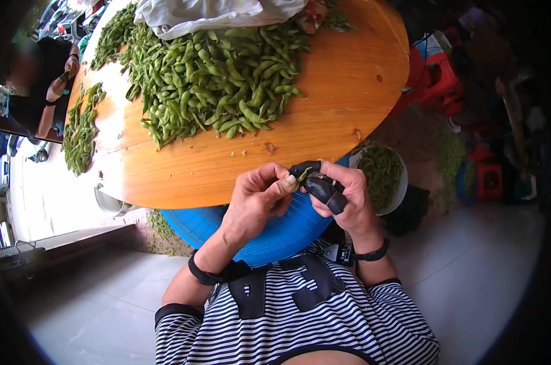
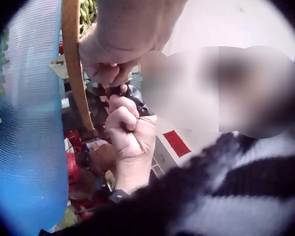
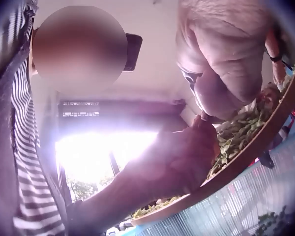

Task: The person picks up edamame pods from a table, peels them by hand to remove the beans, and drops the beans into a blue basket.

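A green pod is held between the two hands, just past the near edge of the wooden table. The left hand pinches it between thumb and finger. The right hand, with black coverings on thumb and finger, has its fingers curled at the pod's other side. In the left wrist view the left hand meets the right hand; the pod cannot be made out there. The right wrist view shows the left hand near the right hand, fingertips close together.
A large heap of green pods lies on the table beside a white bag. Below the hands is a blue basket; a white bucket of green matter stands at the right. Another person sits at the left, near smaller piles.
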Action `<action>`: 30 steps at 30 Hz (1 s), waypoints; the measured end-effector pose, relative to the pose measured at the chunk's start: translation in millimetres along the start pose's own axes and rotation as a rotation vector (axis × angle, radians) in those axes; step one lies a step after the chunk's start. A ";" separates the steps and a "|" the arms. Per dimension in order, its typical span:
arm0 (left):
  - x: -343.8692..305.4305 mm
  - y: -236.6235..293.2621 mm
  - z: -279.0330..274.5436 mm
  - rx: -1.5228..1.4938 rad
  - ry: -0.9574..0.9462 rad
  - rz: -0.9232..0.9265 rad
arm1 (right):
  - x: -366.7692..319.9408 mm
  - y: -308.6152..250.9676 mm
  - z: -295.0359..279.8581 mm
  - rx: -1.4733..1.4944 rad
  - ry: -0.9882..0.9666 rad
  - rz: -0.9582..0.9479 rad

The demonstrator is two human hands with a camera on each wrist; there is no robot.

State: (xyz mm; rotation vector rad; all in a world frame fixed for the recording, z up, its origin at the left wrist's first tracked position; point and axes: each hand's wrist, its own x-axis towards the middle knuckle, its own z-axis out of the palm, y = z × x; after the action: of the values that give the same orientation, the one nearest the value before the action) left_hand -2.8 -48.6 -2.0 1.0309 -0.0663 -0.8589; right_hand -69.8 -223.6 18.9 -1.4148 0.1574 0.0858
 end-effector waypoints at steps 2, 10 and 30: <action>3.7 -7.7 2.2 -0.137 -0.020 -0.031 | 4.1 8.0 -7.6 0.241 -0.060 0.057; 7.2 -7.4 10.0 -0.067 -0.019 -0.007 | -10.6 1.1 -9.6 0.091 0.037 -0.043; 108.2 65.8 0.4 1.607 0.211 1.062 | -35.2 1.1 -88.9 -0.844 0.653 -0.167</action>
State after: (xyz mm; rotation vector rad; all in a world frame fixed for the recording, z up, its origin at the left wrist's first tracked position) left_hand 109.8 -104.4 13.1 2.1970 -1.1551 0.5098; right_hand -109.9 -310.0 10.5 -2.2551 0.5892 -0.5108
